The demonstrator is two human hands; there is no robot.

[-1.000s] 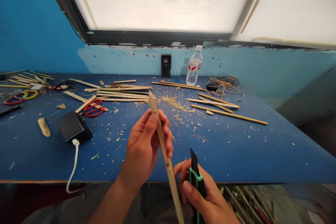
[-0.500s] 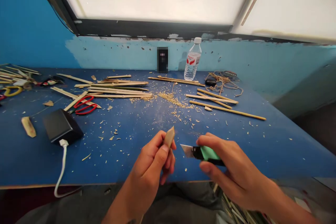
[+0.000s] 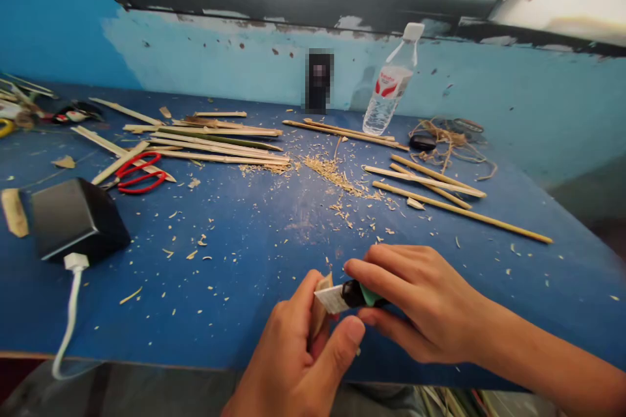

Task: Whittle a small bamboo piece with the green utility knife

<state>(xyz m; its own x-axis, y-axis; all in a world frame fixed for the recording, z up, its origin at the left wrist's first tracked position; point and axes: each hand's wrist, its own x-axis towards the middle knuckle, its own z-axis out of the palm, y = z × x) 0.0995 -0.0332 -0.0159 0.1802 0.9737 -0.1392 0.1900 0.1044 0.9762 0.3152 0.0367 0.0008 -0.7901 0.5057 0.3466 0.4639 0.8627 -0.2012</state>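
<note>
Near the front edge of the blue table, my left hand (image 3: 300, 348) grips a small light-brown wood piece (image 3: 323, 283), its thumb held away to the right. My right hand (image 3: 415, 300) is closed around a green and black utility knife (image 3: 369, 294). The knife's bare blade (image 3: 332, 299) points left and overlaps the wood piece near its upper end. Fingers hide the lower part of the piece and most of the knife's handle.
Split sticks (image 3: 215, 143) lie behind red-handled scissors (image 3: 141, 172). A black box (image 3: 78, 218) with a white cable stands left. Shavings (image 3: 332, 172) litter the blue table (image 3: 254, 260). A water bottle (image 3: 391, 88), thin sticks (image 3: 460, 212) and twine (image 3: 445, 140) are at back right.
The knife blade has come left onto the wood piece. My left thumb has swung off the piece. The camera view has tilted down, and both hands sit lower relative to the table.
</note>
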